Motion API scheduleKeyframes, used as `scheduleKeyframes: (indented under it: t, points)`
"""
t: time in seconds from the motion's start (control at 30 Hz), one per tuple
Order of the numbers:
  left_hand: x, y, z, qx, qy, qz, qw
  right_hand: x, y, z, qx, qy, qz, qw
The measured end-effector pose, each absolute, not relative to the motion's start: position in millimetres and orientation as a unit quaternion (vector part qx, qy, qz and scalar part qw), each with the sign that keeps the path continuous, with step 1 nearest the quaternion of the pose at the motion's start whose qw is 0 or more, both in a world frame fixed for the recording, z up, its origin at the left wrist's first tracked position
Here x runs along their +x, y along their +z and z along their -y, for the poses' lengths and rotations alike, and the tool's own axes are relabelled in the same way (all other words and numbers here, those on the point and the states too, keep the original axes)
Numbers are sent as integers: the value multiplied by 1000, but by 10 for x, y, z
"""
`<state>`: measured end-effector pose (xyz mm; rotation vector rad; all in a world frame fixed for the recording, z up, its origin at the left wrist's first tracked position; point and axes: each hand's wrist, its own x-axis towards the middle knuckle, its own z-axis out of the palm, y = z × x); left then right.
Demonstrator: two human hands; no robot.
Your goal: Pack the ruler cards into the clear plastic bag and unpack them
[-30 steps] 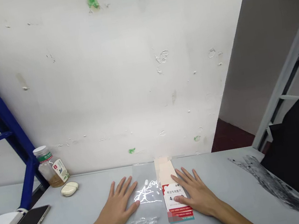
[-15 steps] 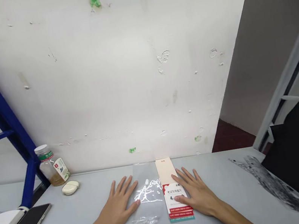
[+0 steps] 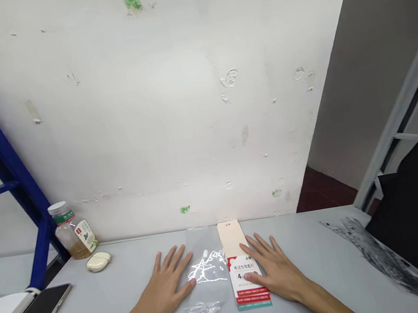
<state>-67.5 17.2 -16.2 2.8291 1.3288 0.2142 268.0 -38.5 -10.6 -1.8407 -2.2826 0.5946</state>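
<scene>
1. Head view: the left hand (image 3: 162, 287) lies flat on the table (image 3: 316, 245), fingers spread wide, its thumb at the edge of the clear bag (image 3: 211, 290), which lies at 3 o'clock from it.
2. The right hand (image 3: 279, 274), fingers wide too, overlaps the pack (image 3: 240, 275) at its 9 o'clock.
3. The jar (image 3: 73, 233) is at the left hand's 10 o'clock.
</scene>
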Motion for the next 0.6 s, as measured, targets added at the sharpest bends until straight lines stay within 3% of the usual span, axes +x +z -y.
scheduleKeyframes:
  t: [0.6]
  points:
    - [-675, -173, -177, 903, 78, -422, 8, 2685, -109, 369, -613, 192, 763, 66]
